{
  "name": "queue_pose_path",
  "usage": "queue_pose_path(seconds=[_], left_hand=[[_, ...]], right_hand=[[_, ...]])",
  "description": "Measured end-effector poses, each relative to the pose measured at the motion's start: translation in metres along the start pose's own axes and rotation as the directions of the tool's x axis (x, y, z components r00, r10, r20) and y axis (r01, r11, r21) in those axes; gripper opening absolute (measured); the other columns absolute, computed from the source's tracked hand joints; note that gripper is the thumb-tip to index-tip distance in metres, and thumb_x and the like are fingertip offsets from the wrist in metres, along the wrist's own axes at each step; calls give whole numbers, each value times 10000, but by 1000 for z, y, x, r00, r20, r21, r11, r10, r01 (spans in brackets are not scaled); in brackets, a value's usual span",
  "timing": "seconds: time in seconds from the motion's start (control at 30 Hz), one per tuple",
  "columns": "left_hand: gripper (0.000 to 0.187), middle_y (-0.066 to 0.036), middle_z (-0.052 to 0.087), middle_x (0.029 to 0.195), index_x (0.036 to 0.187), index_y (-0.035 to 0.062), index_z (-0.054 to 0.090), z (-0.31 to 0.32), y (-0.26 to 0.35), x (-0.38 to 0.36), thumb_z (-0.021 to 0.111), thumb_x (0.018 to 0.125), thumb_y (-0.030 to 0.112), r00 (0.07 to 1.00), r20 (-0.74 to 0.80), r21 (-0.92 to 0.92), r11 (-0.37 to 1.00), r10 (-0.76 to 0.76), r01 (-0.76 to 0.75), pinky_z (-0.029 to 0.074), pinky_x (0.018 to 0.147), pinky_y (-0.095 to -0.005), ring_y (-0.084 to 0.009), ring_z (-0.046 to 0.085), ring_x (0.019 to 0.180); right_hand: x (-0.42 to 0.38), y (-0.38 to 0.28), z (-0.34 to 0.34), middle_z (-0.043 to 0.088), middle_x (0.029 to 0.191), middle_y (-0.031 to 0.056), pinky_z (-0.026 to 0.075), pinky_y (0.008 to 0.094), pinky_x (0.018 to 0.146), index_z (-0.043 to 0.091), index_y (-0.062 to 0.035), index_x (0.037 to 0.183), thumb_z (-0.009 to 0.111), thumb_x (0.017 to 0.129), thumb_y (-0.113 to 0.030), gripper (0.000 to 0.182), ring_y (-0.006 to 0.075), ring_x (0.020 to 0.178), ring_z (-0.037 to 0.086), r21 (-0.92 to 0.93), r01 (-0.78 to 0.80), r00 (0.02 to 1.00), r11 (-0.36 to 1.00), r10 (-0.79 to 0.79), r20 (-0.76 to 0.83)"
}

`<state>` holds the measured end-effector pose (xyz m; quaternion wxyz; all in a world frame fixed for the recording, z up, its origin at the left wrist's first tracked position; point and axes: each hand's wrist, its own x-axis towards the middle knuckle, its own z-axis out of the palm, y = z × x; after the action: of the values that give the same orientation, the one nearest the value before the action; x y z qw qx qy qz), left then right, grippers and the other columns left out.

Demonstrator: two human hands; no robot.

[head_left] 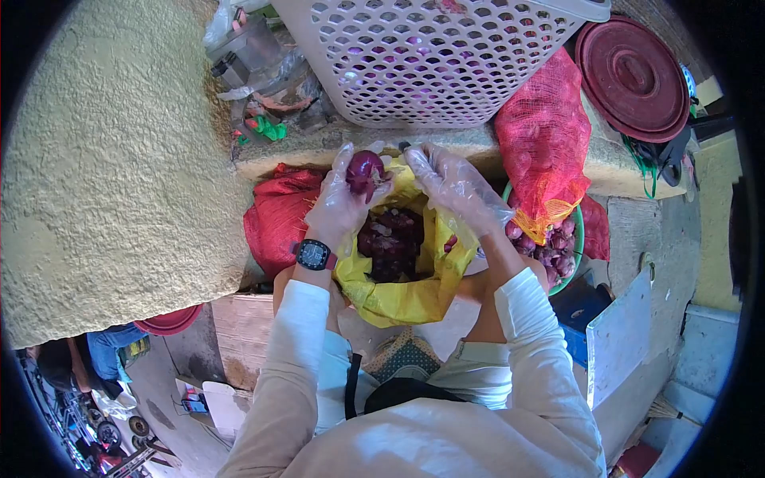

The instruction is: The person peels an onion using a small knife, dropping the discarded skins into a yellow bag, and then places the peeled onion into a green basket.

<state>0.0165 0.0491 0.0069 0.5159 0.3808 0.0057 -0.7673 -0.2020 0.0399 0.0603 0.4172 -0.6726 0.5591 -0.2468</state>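
A purple-red onion (365,172) rests in my left hand (335,203), which wears a clear plastic glove, its fingers curled around the bulb. My right hand (458,187), gloved the same way, is closed beside it, with a small dark tip showing at its fingers; I cannot tell what that is. Both hands are over a yellow bag (390,307) that gapes between my knees. Inside lie dark red onion skins (390,243), and a small piece of skin (450,243) clings to the bag's inner right side.
A white perforated basket (422,103) with onions stands on the ledge ahead. To the right, a red mesh sack (546,127) hangs over a green-rimmed basin of onions (558,255). A red sack (275,219) lies left; a dark red lid (633,76) sits far right. A rough wall (119,175) bounds the left.
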Motion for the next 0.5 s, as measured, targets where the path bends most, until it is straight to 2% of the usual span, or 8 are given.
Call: queue_pose_path(seconds=[0.07,0.13,0.17,0.23,0.3,0.37,0.47,0.5], left_hand=[[506,-236,586,1339,1331,32,514,-6,-10,-1,688,1005,378,923,215,392,837,320,-382,515,1078,-607,-434,583,1257],[503,-231,589,1339,1347,38,512,-8,-12,4,683,1009,369,914,258,377,838,314,-394,519,1071,-602,-434,578,1264],[500,-227,592,1339,1363,44,509,-9,-12,7,678,1013,360,902,300,363,838,310,-408,523,1064,-597,-434,574,1272],[502,-225,592,1341,1368,46,507,-6,-4,11,679,1012,356,945,224,225,931,239,-289,518,1061,-600,-442,572,1270],[503,-224,592,1342,1373,48,506,-6,3,14,680,1011,352,975,161,69,984,154,-167,514,1058,-604,-451,571,1267],[486,-169,611,1324,1399,94,521,-10,8,15,647,1030,383,996,83,29,999,35,-38,540,1037,-577,-338,611,1226],[473,-173,629,1282,1333,68,552,-5,10,11,666,1014,398,965,262,-45,999,20,-9,537,1031,-598,-349,621,1197],[473,-173,629,1282,1333,68,552,-4,8,10,666,1014,398,965,260,-45,999,19,-7,537,1031,-598,-349,621,1197]], right_hand=[[0,3,2,698,913,231,539,426,776,630,64,1211,514,1057,-532,627,334,790,700,14,-29,999,999,29,37],[-7,-8,1,658,865,120,526,359,718,607,13,1246,509,1079,-483,533,204,706,639,356,-225,972,907,185,142],[-5,-1,5,658,865,120,526,359,718,607,13,1246,509,1079,-483,533,204,706,639,356,-225,972,907,185,142],[3,18,18,602,875,64,504,300,685,595,-29,1250,496,1103,-407,417,106,695,574,479,-90,996,873,79,42],[9,26,19,607,876,70,499,314,678,600,-20,1229,507,1104,-363,377,127,704,572,483,-10,1000,876,15,-6],[10,29,19,612,878,75,493,327,672,605,-11,1207,517,1104,-320,338,149,713,570,486,68,997,871,-46,-56],[9,27,16,634,861,114,499,373,705,609,13,1213,545,1087,-272,318,182,765,588,254,153,985,955,-127,-116],[6,21,14,595,826,72,488,344,707,618,9,1200,587,1068,-280,319,153,755,557,158,178,979,971,-158,-130]])
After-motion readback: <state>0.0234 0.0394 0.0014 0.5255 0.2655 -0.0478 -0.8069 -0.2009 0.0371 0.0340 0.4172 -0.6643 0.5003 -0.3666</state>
